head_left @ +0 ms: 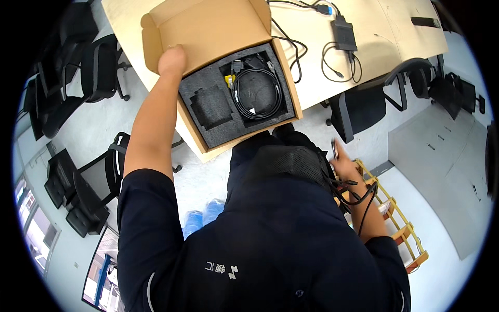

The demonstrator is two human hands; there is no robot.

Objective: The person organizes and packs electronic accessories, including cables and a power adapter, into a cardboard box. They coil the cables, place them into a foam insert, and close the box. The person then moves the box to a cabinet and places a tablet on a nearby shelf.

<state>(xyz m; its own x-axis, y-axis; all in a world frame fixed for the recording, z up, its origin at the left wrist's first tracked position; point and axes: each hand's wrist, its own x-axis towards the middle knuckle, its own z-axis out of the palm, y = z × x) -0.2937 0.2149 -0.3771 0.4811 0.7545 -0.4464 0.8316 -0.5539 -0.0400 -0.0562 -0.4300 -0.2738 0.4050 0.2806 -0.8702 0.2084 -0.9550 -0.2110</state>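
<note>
An open cardboard box (205, 36) rests at the near edge of the table, its lid tipped back. At the lid's left side my left hand (172, 60) is closed on the cardboard. Dark grey foam (202, 83) lines the box. Its left cutout (210, 107) holds nothing, while a coiled black cable (280, 93) with a yellow tag (229, 80) lies in the right one. Down at my right side, my right hand (344, 165) is closed around a thin dark object (334, 149), too small to name. Black cables (358, 197) hang over my right wrist.
A black power adapter (344, 34) with cords lies on the wooden table (317, 67). Right of the box, a black chair (358, 112) stands against the table. A yellow-framed rack (405, 231) is beside my right arm. More black chairs (99, 67) are on the left.
</note>
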